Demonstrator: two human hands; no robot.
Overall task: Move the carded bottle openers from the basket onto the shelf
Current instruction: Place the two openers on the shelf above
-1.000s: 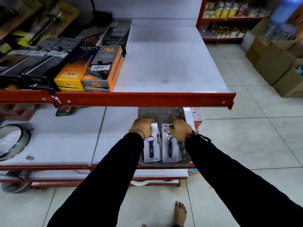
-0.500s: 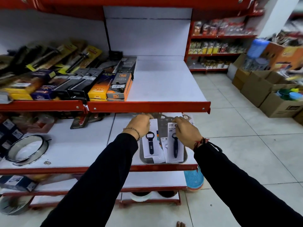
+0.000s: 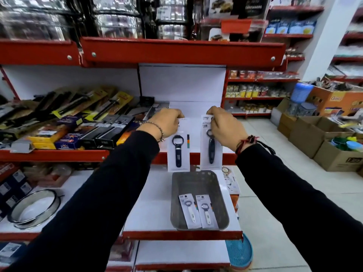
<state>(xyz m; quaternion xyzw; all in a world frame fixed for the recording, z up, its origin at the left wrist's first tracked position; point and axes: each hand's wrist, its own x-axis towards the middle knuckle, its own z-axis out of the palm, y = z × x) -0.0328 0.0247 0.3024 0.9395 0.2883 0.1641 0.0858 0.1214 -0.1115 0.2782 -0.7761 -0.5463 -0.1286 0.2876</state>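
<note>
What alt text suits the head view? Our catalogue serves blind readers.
Two hands, left and right, each hold a dark carded bottle opener before a white shelf; two white-handled ones remain in the grey basket.

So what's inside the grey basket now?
Two carded bottle openers with white handles lie side by side on the floor of the grey basket. The rest of the floor looks bare. Whatever is under those two cards stays hidden.

I am looking at a shop: red-edged shelves (image 3: 182, 51) carry packaged kitchenware (image 3: 64, 122), boxed goods fill more racks (image 3: 257, 91) to the right of them, and open cardboard cartons (image 3: 314, 134) of stock sit on the tiled floor (image 3: 261, 191) beside those racks.
</note>
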